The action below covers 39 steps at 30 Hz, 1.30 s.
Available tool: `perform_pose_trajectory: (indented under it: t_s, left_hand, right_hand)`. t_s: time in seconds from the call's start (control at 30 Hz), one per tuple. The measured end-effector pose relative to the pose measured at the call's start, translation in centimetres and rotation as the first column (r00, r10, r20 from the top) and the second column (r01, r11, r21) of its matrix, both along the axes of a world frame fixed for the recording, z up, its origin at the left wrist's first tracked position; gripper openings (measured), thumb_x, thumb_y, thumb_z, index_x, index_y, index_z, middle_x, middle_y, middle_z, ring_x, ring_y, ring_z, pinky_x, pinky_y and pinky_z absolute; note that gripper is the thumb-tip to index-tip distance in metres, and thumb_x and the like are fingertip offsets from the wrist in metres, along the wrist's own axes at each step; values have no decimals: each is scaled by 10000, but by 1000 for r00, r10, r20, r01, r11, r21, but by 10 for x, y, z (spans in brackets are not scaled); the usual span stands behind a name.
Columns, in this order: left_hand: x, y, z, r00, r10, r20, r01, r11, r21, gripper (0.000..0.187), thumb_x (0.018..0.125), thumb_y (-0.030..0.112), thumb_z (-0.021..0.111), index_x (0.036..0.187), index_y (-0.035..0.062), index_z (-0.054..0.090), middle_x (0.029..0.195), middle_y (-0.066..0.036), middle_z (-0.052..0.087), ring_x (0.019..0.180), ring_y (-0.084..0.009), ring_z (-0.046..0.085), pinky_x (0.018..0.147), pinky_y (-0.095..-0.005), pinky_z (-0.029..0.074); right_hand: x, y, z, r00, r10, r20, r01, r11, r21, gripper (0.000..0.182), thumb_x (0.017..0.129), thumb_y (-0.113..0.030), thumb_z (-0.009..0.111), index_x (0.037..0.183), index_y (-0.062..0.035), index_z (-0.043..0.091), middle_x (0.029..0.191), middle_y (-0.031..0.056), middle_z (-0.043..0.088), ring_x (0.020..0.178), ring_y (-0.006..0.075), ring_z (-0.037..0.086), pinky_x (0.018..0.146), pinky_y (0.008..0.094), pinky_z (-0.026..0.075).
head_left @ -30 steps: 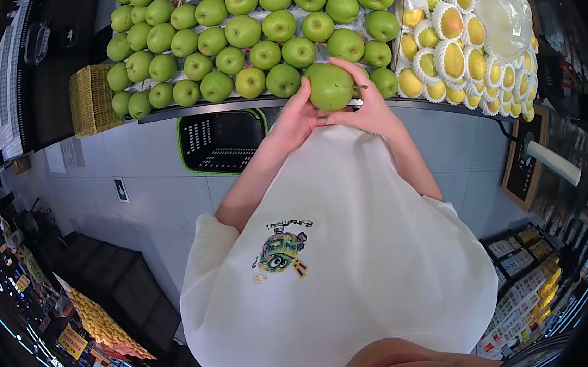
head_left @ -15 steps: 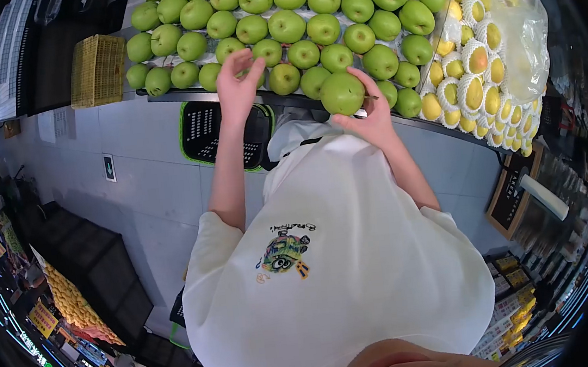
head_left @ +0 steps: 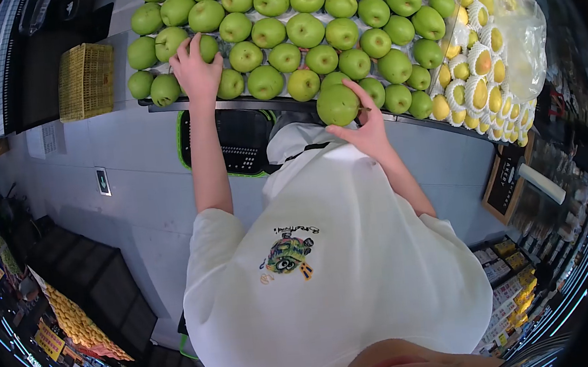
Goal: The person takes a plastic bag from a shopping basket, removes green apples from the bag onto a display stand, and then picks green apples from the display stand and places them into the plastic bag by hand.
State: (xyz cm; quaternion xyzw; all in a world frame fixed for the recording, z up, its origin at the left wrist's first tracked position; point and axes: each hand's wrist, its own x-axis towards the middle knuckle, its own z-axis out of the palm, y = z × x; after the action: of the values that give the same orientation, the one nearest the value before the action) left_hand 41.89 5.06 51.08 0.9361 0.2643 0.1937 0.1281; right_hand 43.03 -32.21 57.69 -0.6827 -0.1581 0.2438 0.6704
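Observation:
My right hand [head_left: 365, 123] holds a large round green pear [head_left: 337, 105] with a woody stem, just over the front edge of the fruit display. Its thumb lies below the pear and its fingers run along the right side. To the left, my left hand [head_left: 196, 69] reaches into the front rows, its fingers and thumb around another green pear [head_left: 209, 48] that still sits among the others. Part of that pear is hidden by the hand. Rows of similar green pears [head_left: 305, 30] surround both hands.
Yellow fruits in white foam nets [head_left: 476, 91] and a clear plastic bag [head_left: 521, 41] lie at the right. A black shopping basket with a green rim [head_left: 180, 141] is below the display edge [head_left: 272, 103]. A yellow woven basket [head_left: 86, 82] stands at the left.
My left hand has moved left and forward from above the front row onto a pear. My right hand keeps its pear, slightly lower and further left in view. The view has shifted slightly.

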Motion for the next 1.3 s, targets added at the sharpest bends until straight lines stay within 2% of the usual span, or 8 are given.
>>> perform_pose_trajectory:
  t_s: [0.27,0.33,0.53,0.9,1.1,1.2,1.27,1.3]
  left_hand:
    - [-6,1,12,999,-33,-20,33,999,1,699,738,315,877,1374,187,621,1384,-96,543,1206,-359,503,1060,-511,410]
    - [-9,-3,20,992,-59,115,54,998,41,700,748,378,884,1362,167,623,1343,-94,572,1193,-350,509,1038,-499,403]
    - [-8,-46,19,967,-244,70,247,968,-50,743,742,523,866,1325,125,634,1160,-120,670,1127,-339,562,954,-469,434]
    - [3,-63,3,995,-89,-45,83,990,-112,761,741,564,831,1222,3,652,1043,-174,725,988,-341,664,908,-458,456]
    - [1,-61,1,994,-100,-51,91,985,-148,766,751,574,823,1219,-9,656,1071,-192,721,1023,-350,679,896,-477,483]
    - [-1,-59,3,992,-124,-21,117,973,-197,760,790,553,811,1252,-26,642,1096,-214,718,1051,-374,674,937,-489,484]
    - [-7,-58,7,989,-116,92,140,937,-319,690,876,486,774,1283,-50,619,1137,-244,701,1081,-403,657,976,-497,481]
    - [-9,-59,10,988,-122,92,146,936,-320,690,876,486,774,1283,-50,619,1137,-244,701,1081,-403,657,976,-497,481]
  right_hand:
    - [-3,18,-7,1000,4,20,-4,1000,-16,925,738,-63,921,1521,-40,429,1425,131,555,1268,218,602,1075,384,514]
    - [-3,23,-5,1000,-4,8,4,1000,1,925,743,-63,919,1523,-38,423,1421,132,557,1262,219,607,1074,382,514]
    - [-3,31,-3,999,-34,-23,35,999,9,919,756,-52,909,1527,-35,409,1410,131,562,1255,218,614,1070,376,517]
    - [-7,26,-7,999,-44,-9,44,999,12,932,771,52,865,1550,-4,355,1415,150,554,1272,234,604,1084,388,518]
    - [-3,22,-3,992,-96,-87,103,991,80,916,757,4,895,1527,-24,400,1405,129,560,1243,222,616,1080,386,516]
    - [-1,17,-4,985,-113,-129,134,977,167,825,837,-49,844,1528,-13,393,1391,133,575,1215,244,638,1054,405,533]
    - [-2,14,-6,901,0,-434,195,893,406,637,998,-273,696,1499,4,416,1337,161,614,1106,277,689,963,408,568]
    - [0,11,-11,901,-6,-434,201,892,404,637,998,-273,696,1499,4,416,1337,161,614,1106,277,689,963,408,568]
